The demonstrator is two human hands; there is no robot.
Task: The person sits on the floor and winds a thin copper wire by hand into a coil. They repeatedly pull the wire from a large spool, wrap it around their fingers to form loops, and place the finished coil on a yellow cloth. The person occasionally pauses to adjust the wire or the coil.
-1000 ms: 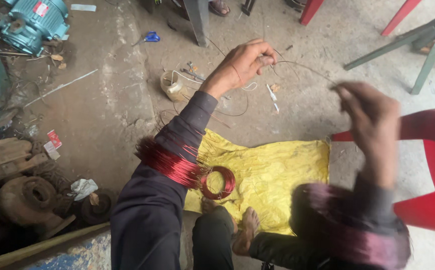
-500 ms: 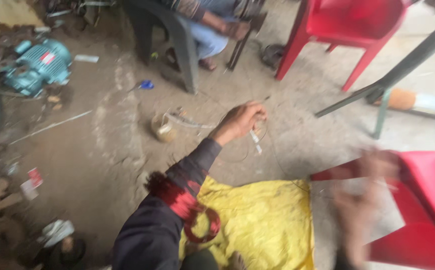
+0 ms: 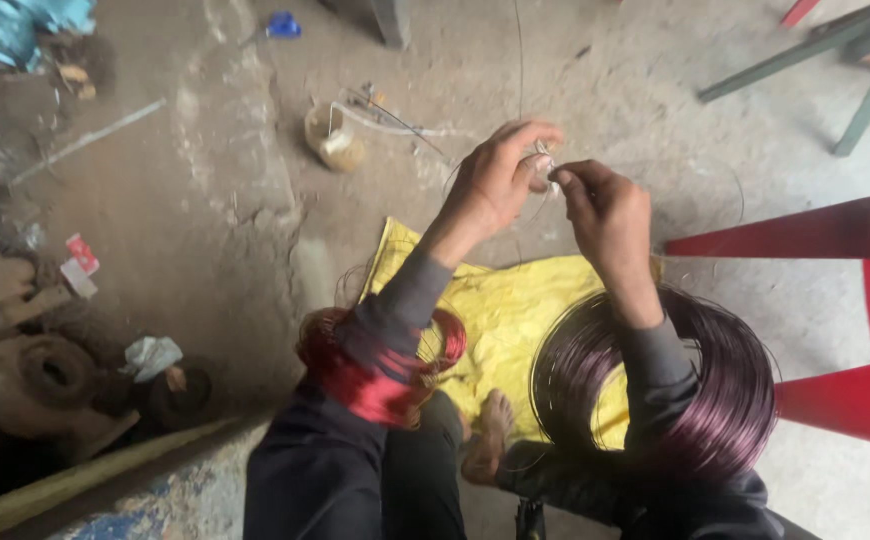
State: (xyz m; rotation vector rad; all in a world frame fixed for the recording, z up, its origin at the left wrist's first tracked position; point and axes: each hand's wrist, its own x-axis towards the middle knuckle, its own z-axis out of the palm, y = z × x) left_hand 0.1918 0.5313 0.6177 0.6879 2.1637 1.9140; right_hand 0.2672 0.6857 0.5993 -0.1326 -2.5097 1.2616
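A: Why are both hands up together?
B: The left hand [image 3: 495, 185] and right hand [image 3: 605, 205] pinch one thin wire [image 3: 543, 165] between fingertips, likely to keep it taut; wire coils [image 3: 725, 390] hang on the forearms.
A: Any packaging?
B: A small red-and-white packet [image 3: 81, 255] lies on the floor, left of the yellow sack [image 3: 515, 310]

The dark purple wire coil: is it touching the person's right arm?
Touching. The head view shows the dark purple wire coil looped around the right forearm, resting on the sleeve.

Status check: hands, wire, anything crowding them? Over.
Left hand and right hand meet, both pinching thin wire. Red coil on left forearm, dark purple coil on right. Red chair close at right.
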